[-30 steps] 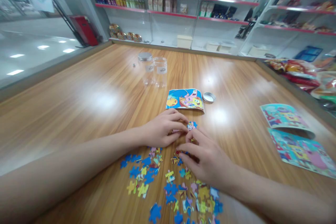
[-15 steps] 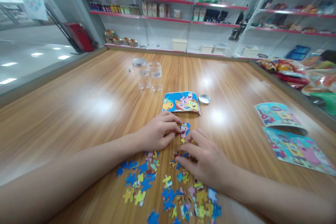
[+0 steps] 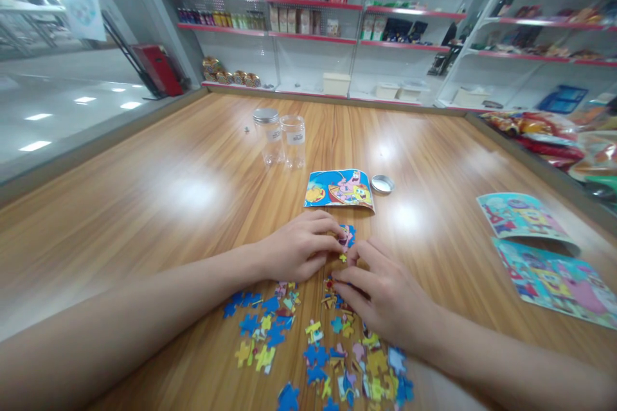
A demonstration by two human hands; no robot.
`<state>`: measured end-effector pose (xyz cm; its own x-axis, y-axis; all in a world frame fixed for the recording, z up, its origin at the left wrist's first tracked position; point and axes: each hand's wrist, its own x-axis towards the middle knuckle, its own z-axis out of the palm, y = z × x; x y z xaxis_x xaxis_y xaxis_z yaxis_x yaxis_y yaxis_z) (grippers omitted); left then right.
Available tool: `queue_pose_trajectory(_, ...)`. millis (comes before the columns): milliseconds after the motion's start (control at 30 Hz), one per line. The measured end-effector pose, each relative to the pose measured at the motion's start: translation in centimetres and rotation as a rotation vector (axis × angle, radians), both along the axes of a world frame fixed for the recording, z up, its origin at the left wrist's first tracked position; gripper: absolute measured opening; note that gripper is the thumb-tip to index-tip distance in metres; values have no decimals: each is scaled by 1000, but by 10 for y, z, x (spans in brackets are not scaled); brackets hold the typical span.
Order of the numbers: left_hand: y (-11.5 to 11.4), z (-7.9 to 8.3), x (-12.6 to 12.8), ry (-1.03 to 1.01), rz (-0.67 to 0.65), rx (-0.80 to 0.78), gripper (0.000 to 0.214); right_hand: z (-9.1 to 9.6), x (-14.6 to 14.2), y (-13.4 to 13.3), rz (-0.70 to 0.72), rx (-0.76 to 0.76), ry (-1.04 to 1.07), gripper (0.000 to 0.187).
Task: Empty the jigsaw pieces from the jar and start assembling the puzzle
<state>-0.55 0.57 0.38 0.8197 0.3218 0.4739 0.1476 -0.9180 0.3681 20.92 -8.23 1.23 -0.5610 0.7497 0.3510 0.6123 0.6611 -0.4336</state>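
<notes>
Both my hands rest on a wooden table (image 3: pixel 168 186) over a scatter of loose jigsaw pieces (image 3: pixel 313 353). My left hand (image 3: pixel 301 247) is curled, its fingertips pinching a small joined cluster of puzzle pieces (image 3: pixel 346 237). My right hand (image 3: pixel 380 292) lies just right of it, fingers bent, its fingertips pressing on pieces beside that cluster. A curled cartoon picture card (image 3: pixel 340 189) lies just beyond my hands.
Two clear plastic jars (image 3: pixel 282 138) stand farther back, one with a metal lid on; a loose metal lid (image 3: pixel 382 184) lies beside the card. Two more cartoon picture sheets (image 3: pixel 540 250) lie at the right. Snack bags pile at the right edge; shop shelves line the back.
The small puzzle cluster between my fingertips shifted slightly and my hands closed in on it; the camera view also moved a little.
</notes>
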Motion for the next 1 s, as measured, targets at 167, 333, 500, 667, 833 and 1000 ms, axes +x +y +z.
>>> queue_pose_trajectory(167,0,-2,0,-18,28,-19,28,0,1,-1,3,-2,3,20)
queue_pose_trajectory(333,0,-4,0,-36,45,-44,25,1,1,0,9,4,-5,19)
queue_pose_trajectory(500,0,-4,0,-42,50,-46,24,2,0,1,8,14,-7,16)
queue_pose_trajectory(667,0,-3,0,-58,50,-67,23,3,0,1,-13,-42,-20,10)
queue_pose_trajectory(833,-1,-1,1,-63,36,-77,27,6,-1,1,-40,-159,-12,4)
queue_pose_trajectory(1000,0,0,1,-68,33,-80,33,8,-1,-1,-60,-130,-16,5)
